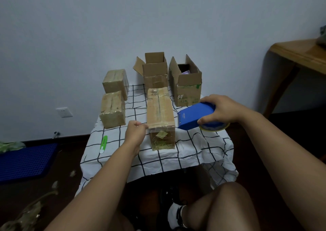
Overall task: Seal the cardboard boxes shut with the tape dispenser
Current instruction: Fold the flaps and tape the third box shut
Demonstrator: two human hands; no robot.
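Long box [160,110] lies mid-table on the checked cloth [194,147], long axis running away from the person, near end facing them. Top seam already carries a strip lengthwise; a band of tape crosses the near top edge.

Tape dispenser [195,117], blue, just right of the box's near end, serrated edge pointing left at it. Right hand [224,109] wraps over the dispenser body, thumb underneath by the roll — a firm clamp. Whether tape still runs from blade to box: too faint to tell.

Left hand [135,133] at the box's near left corner, fingertips pinched together at the end of the cross band, touching the cardboard; seems to hold or press the tape end.

Judgement: the cross band is being finished. Box sits between the two hands; left hand is nearer to it, so it anchors while the right pulls or cuts away to the right, across the box's long axis.

Left of the box: two taped boxes [112,109], a green cutter [103,144] nearer. Behind it: two open boxes [188,84], flaps up, unsealed.
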